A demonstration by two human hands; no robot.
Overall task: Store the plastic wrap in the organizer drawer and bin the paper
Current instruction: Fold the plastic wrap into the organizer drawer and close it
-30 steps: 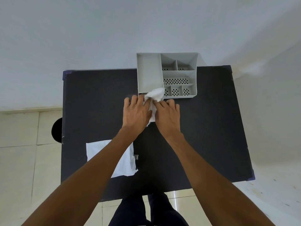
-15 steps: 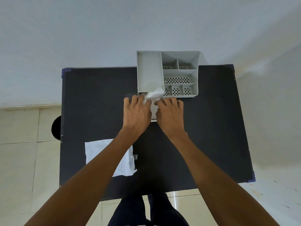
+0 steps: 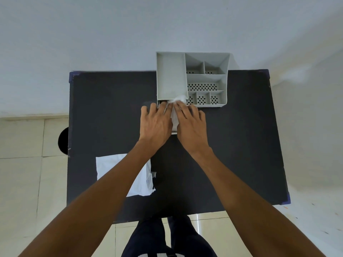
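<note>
The grey organizer (image 3: 171, 76) stands at the far edge of the black table (image 3: 241, 145). Its drawer (image 3: 174, 133) is pulled out toward me and is mostly hidden under my hands. The crumpled white plastic wrap (image 3: 178, 98) bunches at the drawer's mouth and runs down between my hands. My left hand (image 3: 157, 123) and my right hand (image 3: 192, 125) lie side by side, fingers pressing on the wrap. A white sheet of paper (image 3: 109, 169) lies flat at the near left, partly covered by my left forearm.
A round black bin (image 3: 64, 140) shows on the tiled floor just past the table's left edge. A white wall rises behind the organizer. My legs stand at the table's near edge.
Both hands have slid a little toward the organizer. The raised bunch of plastic wrap has been pressed lower, against the drawer's mouth.
</note>
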